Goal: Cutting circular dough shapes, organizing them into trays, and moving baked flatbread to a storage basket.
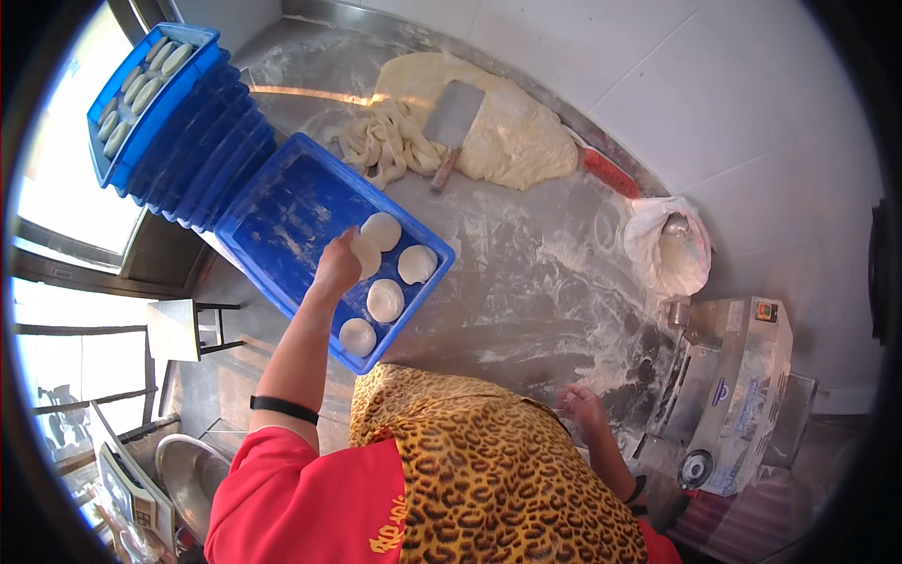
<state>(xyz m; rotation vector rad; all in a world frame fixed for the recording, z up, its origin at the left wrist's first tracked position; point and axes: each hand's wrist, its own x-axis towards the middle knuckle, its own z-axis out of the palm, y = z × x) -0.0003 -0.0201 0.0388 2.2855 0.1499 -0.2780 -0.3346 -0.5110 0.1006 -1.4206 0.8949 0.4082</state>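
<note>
My left hand (340,262) is over the blue plastic tray (278,218), with its fingers at the edge of a flat round of dough (366,257). The hand hides part of that round. Several other pale rounds lie in the same end of the tray, among them a dough round (385,301) with a dimpled top. My right hand (583,410) is by the front edge of the floured metal worktop (507,282), fingers loosely apart and holding nothing that I can see.
Behind the tray lie a big dough slab (521,134), torn dough strips (391,141) and a dough scraper (456,113). Stacked blue trays (201,141) rise at the left. On the right are a red-handled brush (609,173), a flour bag (669,247) and a metal dough machine (733,395).
</note>
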